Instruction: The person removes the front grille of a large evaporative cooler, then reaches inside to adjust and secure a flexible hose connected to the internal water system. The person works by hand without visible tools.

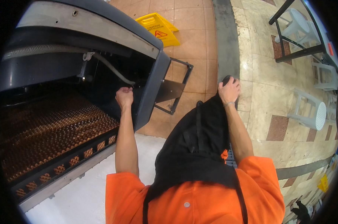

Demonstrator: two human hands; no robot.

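Observation:
My left hand (125, 96) reaches into the open front of a large dark grey machine cabinet (150, 92), which looks like a laser cutter. Its fingers are curled beside the end of a grey flexible hose (110, 65); whether they hold anything is hidden. Below and to the left lies a brown-stained honeycomb bed (62, 131). A white clip (88, 56) supports the hose. Out to the right, my right hand (229, 91) has its fingers wrapped over a black rounded object (227, 79), mostly covered by the hand. A black apron (183, 140) drapes between my arms.
A yellow wet-floor sign (159, 29) stands behind the cabinet, and a black metal frame (183, 84) juts from its side. White plastic stools (311, 110) and a table with black legs (300, 53) are at right. A grey strip (226, 36) crosses the tiled floor.

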